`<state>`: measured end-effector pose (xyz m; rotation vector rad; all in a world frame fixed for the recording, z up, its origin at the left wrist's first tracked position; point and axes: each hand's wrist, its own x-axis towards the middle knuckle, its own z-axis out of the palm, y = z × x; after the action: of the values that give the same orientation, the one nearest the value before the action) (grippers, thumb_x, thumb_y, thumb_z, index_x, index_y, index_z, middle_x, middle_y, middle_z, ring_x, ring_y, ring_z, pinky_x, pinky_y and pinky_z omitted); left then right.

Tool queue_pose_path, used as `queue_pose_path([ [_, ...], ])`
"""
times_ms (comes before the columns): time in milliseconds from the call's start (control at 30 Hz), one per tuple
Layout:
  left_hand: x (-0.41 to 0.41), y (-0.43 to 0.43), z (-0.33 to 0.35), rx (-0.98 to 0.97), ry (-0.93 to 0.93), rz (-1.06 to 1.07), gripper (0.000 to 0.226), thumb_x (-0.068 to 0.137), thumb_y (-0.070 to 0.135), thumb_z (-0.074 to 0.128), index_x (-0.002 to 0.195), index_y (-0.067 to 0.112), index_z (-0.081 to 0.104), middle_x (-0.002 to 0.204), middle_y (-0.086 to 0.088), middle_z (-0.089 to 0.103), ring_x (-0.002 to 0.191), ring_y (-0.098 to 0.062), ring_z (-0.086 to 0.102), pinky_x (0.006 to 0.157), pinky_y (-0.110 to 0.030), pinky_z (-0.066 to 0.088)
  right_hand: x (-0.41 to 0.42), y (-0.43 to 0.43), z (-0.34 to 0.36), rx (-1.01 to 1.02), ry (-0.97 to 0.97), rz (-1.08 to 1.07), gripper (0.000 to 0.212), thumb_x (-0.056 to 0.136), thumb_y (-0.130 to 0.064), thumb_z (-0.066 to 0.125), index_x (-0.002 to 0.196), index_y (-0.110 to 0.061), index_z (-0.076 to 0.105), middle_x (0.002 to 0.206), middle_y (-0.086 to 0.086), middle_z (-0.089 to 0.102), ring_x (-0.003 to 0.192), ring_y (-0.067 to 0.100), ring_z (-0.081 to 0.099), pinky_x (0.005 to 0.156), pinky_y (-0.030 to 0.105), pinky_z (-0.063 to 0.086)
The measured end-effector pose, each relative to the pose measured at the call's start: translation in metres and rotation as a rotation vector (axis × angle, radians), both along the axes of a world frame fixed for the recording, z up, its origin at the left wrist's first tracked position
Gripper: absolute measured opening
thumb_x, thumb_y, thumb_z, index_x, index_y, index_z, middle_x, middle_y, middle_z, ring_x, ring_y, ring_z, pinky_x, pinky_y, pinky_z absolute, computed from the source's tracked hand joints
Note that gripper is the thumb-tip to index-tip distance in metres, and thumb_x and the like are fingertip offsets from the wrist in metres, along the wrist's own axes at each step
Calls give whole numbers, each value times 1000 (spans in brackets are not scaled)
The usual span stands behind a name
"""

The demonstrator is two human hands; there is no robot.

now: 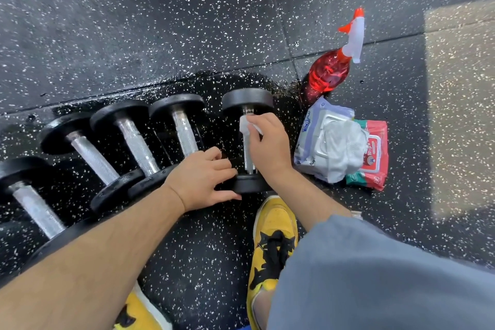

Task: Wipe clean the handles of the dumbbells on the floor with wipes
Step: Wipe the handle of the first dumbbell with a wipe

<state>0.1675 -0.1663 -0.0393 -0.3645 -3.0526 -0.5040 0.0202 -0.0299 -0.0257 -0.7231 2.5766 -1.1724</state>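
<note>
Several black dumbbells with knurled steel handles lie in a row on the speckled rubber floor. The rightmost dumbbell (247,100) lies a little apart from the others. My right hand (267,146) grips a white wipe (245,126) wrapped round the upper part of its handle. My left hand (203,177) rests with spread fingers on that dumbbell's near head and on the near head of the neighbouring dumbbell (176,110). Further left lie another dumbbell (120,118) and a third one (67,128).
A red spray bottle (330,72) with a white trigger stands behind the right dumbbell. Two wipe packs lie to the right, a white one (321,139) with wipes pulled out and a red one (375,158). My yellow shoes (273,238) are at the bottom.
</note>
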Motion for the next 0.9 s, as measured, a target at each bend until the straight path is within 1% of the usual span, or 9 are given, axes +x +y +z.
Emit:
queue_pose_path([
  [100, 1, 1, 1, -3, -10, -4, 60, 94, 72, 51, 102, 18, 75, 85, 10, 64, 87, -22, 51, 64, -40, 52, -5, -1, 2, 4, -54, -59, 19, 95, -8, 60, 107, -7, 74, 100, -2, 64, 93, 8, 55, 84, 6, 36],
  [167, 2, 1, 0, -13, -7, -6, 60, 94, 73, 50, 102, 19, 75, 85, 10, 64, 87, -21, 51, 63, -40, 52, -2, 0, 1, 32, -129, -109, 19, 96, -12, 60, 108, -12, 75, 101, -4, 64, 91, -1, 50, 81, 3, 32],
  [300, 1, 2, 0, -26, -3, 2, 61, 94, 74, 48, 100, 19, 75, 84, 11, 63, 87, -21, 51, 62, -39, 51, -9, -5, 4, 48, -154, -121, 21, 98, -19, 57, 82, -29, 67, 88, -12, 55, 82, -1, 44, 73, 15, 29],
  [433, 2, -1, 2, -24, -5, -1, 61, 94, 73, 49, 100, 19, 75, 84, 11, 62, 86, -20, 50, 62, -39, 51, -8, -5, 10, 79, -137, -75, 21, 96, -17, 58, 80, -26, 68, 81, -8, 52, 75, 7, 47, 70, 26, 34],
  [567, 1, 0, 1, -30, -5, -9, 60, 94, 73, 50, 101, 18, 75, 85, 11, 63, 86, -21, 51, 62, -40, 52, -6, -2, 11, 93, 95, 128, 20, 90, -5, 52, 86, -4, 72, 82, 9, 59, 79, 31, 55, 66, 41, 49],
  [633, 0, 0, 2, -21, -4, -9, 59, 94, 72, 52, 101, 18, 75, 85, 10, 63, 86, -21, 50, 63, -40, 52, -16, -5, 9, 74, 94, 81, 27, 94, -12, 47, 84, -2, 70, 83, 8, 60, 79, 29, 56, 67, 42, 49],
  [700, 1, 1, 2, -21, 6, -6, 58, 93, 72, 54, 99, 18, 75, 85, 10, 63, 86, -20, 50, 63, -39, 52, -16, -5, 7, 85, 75, 29, 20, 95, -8, 54, 84, -3, 70, 83, 6, 59, 78, 25, 55, 67, 42, 48],
  [800, 1, 2, 2, -37, 7, -10, 57, 92, 72, 54, 98, 19, 75, 84, 11, 62, 87, -20, 50, 62, -38, 51, -3, 3, 8, 142, 153, 146, 15, 87, 4, 56, 85, -2, 70, 78, 8, 57, 74, 29, 53, 59, 36, 45],
  [900, 1, 0, 3, -45, 6, -5, 56, 92, 72, 55, 98, 20, 75, 85, 12, 62, 87, -20, 51, 61, -37, 51, -11, 0, 8, 94, 112, 166, 20, 88, -1, 53, 89, -4, 73, 85, 6, 63, 80, 27, 57, 65, 35, 47],
])
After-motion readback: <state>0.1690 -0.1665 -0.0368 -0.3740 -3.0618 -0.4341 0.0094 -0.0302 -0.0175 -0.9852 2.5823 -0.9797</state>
